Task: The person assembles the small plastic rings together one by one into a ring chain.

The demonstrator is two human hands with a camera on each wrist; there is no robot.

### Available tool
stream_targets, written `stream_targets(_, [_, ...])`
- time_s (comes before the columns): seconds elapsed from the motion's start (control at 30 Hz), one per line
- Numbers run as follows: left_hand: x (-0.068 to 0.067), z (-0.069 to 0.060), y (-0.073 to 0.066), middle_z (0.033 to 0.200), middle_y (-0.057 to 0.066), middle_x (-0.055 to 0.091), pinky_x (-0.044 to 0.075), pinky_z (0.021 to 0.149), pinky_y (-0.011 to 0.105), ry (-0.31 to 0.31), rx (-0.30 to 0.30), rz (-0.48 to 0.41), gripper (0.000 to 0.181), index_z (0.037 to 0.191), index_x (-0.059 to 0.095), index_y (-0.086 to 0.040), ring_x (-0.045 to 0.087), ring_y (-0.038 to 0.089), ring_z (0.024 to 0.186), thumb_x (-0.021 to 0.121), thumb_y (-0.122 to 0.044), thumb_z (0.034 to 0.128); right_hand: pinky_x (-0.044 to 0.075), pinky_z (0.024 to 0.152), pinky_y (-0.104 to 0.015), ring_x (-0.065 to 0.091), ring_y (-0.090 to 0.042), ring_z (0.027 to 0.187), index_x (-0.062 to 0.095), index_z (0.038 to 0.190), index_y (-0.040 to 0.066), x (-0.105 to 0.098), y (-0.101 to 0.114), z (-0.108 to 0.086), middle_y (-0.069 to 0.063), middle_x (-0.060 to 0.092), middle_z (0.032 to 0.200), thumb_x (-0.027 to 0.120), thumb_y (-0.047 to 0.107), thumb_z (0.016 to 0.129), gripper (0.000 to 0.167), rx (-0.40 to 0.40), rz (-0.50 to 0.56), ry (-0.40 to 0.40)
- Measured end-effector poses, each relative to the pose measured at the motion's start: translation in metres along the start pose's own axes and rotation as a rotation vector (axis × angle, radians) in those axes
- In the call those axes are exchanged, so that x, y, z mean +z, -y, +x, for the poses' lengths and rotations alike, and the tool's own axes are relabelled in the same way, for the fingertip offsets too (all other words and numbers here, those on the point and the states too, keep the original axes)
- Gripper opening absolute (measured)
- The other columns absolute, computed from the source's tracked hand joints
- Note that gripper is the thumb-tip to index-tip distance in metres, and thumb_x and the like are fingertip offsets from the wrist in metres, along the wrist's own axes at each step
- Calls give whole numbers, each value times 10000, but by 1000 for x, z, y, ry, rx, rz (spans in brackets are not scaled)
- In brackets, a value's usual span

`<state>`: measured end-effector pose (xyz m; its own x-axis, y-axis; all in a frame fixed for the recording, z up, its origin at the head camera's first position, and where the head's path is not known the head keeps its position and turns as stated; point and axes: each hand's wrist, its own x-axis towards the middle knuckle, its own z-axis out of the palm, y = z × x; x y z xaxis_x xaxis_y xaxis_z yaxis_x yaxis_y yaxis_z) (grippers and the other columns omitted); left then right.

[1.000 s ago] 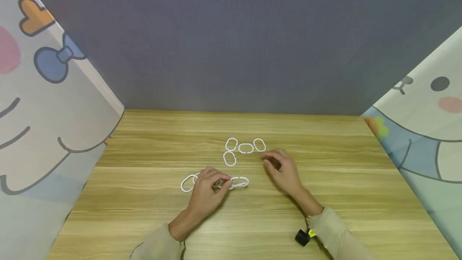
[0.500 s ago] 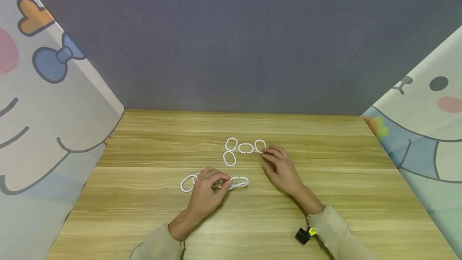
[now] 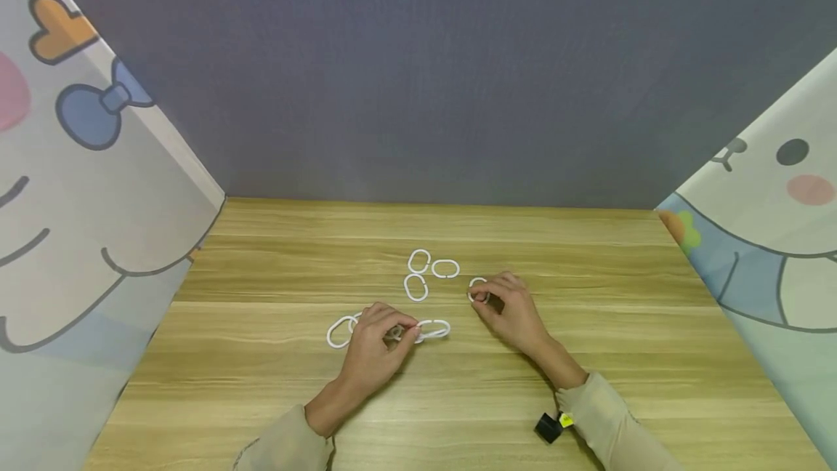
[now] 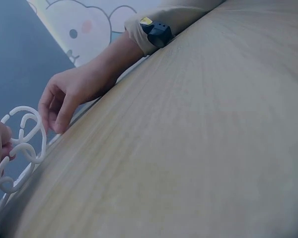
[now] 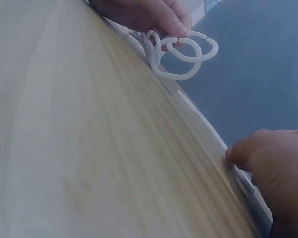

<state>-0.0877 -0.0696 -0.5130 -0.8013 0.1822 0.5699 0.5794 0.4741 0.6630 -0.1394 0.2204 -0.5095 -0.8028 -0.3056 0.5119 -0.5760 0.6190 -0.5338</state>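
Observation:
My left hand [image 3: 375,344] pinches a short chain of white plastic links [image 3: 434,330] between thumb and fingers, with part of the chain hidden behind the hand. In the right wrist view the held links [image 5: 188,49] are looped through each other and show small gaps in their ovals. My right hand [image 3: 513,311] has its thumb and index finger at a single loose white link [image 3: 479,280] lying on the table, the fingertips covering part of it. From the left wrist view, the right fingertips are down close to the table surface.
Beyond the hands lie three loose white links: an upper left one [image 3: 419,261], a lower left one [image 3: 415,287] and a sideways one [image 3: 446,268]. The wooden table [image 3: 294,260] meets a grey back panel [image 3: 431,93]. A black device [image 3: 548,428] sits at the right sleeve.
My right hand has reached the rightmost loose link and drawn it nearer, away from the other loose ones. The left hand and its chain have stayed in place.

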Motion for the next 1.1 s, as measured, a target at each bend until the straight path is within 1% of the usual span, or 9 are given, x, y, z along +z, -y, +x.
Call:
stream_targets(0.17, [-1, 0, -1, 905, -106, 803, 511, 836, 357, 0, 0, 4, 136, 917, 835, -182, 673, 105, 921, 937, -102, 878, 503, 999, -544, 626, -357, 1170, 800, 1257, 39, -2, 1, 0, -122, 745, 1214, 955, 93, 851, 438, 133, 18, -37])
stream_targets(0.3, [-1, 0, -1, 908, -105, 804, 511, 835, 356, 2, -5, 1, 138, 920, 834, -181, 672, 104, 921, 935, -96, 878, 425, 1075, -642, 570, -438, 1264, 791, 1308, 32, -4, 1, 1, -182, 691, 1306, 945, 232, 836, 535, 224, -45, -27])
stream_targets(0.5, [-3, 1, -4, 911, -103, 806, 512, 833, 353, 10, -23, -5, 133, 924, 838, -179, 670, 100, 924, 937, -102, 879, 362, 1138, -675, 551, -470, 1313, 822, 1214, 38, -5, 5, 2, -204, 687, 1307, 991, 218, 780, 499, 248, -82, 16])
stream_targets(0.67, [-4, 1, -5, 909, -100, 805, 512, 833, 353, 12, -24, -1, 130, 922, 838, -177, 670, 99, 923, 938, -107, 879, 386, 1138, -601, 571, -412, 1279, 795, 1193, 73, -6, 6, 3, -149, 713, 1246, 1042, 188, 738, 530, 268, -50, 20])
stream_targets(0.73, [-4, 1, -5, 908, -101, 805, 511, 832, 353, 11, -23, 0, 129, 922, 836, -178, 669, 99, 921, 937, -109, 881, 472, 1056, -512, 631, -338, 1147, 782, 1206, 84, -6, 6, 3, -99, 740, 1145, 1051, 162, 728, 553, 262, -29, 20])
stream_targets(0.8, [-5, 1, -5, 906, -101, 804, 512, 830, 352, 10, -21, -1, 129, 922, 836, -177, 669, 100, 919, 936, -108, 881, 535, 897, -388, 655, -239, 961, 775, 1230, 86, -6, 7, 3, -41, 749, 1025, 1047, 122, 736, 564, 249, 10, 26])
stream_targets(0.9, [-5, 1, -5, 910, -104, 806, 512, 828, 348, 11, -21, -7, 131, 923, 836, -177, 669, 100, 919, 935, -102, 880, 510, 647, -245, 594, -100, 725, 772, 1269, 68, -6, 7, 3, 10, 722, 882, 1027, 44, 757, 573, 223, 97, 33])
stream_targets(1.0, [-5, 0, -5, 913, -103, 807, 513, 828, 346, 12, -21, -8, 132, 924, 836, -176, 669, 101, 922, 934, -99, 882, 502, 589, -188, 595, -42, 675, 770, 1285, 30, -6, 7, 2, -12, 735, 861, 983, -15, 800, 532, 211, 189, 24])
stream_targets(1.1, [-5, 0, -5, 912, -97, 808, 514, 828, 348, 10, -18, -6, 131, 923, 836, -173, 670, 104, 920, 934, -97, 882, 548, 575, -194, 657, -53, 660, 771, 1282, -12, -6, 9, 1, -84, 764, 871, 901, -53, 887, 418, 233, 294, 23])
